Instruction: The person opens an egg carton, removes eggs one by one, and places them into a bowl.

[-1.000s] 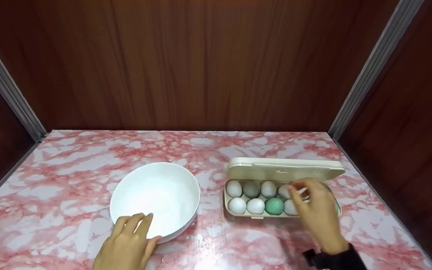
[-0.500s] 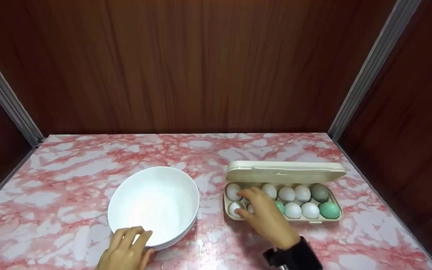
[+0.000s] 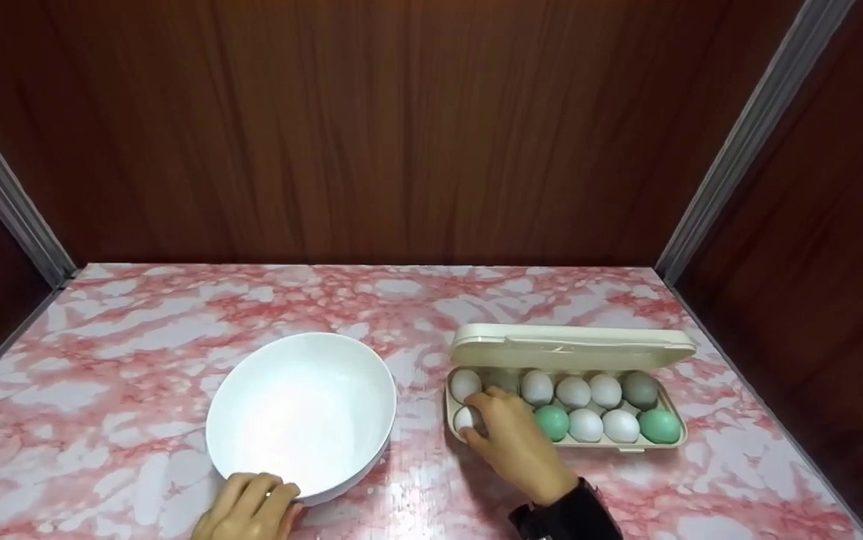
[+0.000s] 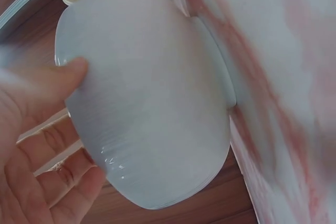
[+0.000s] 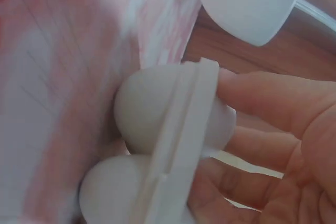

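White egg (image 3: 465,418) in carton (image 3: 657,444) corner pinched by right hand (image 3: 510,439); likely light, smooth, brittle, best held round its middle. Left hand (image 3: 248,514) grip curled on bowl (image 3: 300,412) rim.

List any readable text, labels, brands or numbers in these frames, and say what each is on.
None can be read.
Egg carton: the lid bears a small raised mark, too small to read.
White bowl: plain, no print.
Eggs: no stamps visible.
Dark wristband at the right hand: no readable marking.
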`<state>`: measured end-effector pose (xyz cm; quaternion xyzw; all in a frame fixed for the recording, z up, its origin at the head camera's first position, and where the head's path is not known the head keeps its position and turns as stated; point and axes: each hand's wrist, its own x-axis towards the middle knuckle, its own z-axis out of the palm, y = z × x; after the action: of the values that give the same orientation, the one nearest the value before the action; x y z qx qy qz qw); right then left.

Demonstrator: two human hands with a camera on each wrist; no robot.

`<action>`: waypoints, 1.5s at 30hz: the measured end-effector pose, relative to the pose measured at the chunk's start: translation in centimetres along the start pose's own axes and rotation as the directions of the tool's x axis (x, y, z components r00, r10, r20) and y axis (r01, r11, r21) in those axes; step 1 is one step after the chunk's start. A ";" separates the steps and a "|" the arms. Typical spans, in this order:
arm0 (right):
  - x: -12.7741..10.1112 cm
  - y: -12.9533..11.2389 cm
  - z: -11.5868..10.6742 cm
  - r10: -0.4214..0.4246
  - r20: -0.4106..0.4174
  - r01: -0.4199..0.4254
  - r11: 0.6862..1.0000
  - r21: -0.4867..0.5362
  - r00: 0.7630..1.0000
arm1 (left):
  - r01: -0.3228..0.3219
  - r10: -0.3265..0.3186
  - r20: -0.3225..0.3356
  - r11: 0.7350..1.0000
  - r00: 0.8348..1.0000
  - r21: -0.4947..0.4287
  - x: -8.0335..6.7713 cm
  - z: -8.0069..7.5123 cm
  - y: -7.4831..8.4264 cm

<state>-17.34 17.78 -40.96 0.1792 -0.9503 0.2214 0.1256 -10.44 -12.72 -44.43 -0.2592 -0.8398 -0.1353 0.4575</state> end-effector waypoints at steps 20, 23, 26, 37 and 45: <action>-0.6 -0.6 2.3 -0.078 -0.143 0.058 0.988 -0.142 0.987 | 0.022 -0.025 -0.056 0.998 0.998 -0.053 -0.5 0.3 -0.3; -0.6 -0.6 2.2 -0.077 -0.142 0.058 0.990 -0.131 0.987 | 0.012 -0.016 -0.080 0.999 0.997 -0.050 -0.7 0.5 -0.4; -0.7 -0.4 2.2 -0.068 -0.143 0.052 0.992 -0.116 0.987 | 0.008 -0.012 -0.084 0.999 0.996 -0.053 -0.8 0.7 -0.4; -0.5 -0.5 1.8 -0.018 -0.153 0.020 1.000 0.006 0.988 | 0.062 -0.065 -0.044 0.996 0.997 -0.069 -0.6 0.3 0.0; -0.4 -0.5 1.8 0.028 -0.157 -0.015 0.996 0.084 0.987 | 0.053 -0.057 -0.061 0.996 0.996 -0.072 -0.7 0.3 0.0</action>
<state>-17.05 16.62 -42.40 0.1557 -0.9294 0.2753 0.1904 -10.37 -12.76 -45.18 -0.2475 -0.8265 -0.1853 0.4704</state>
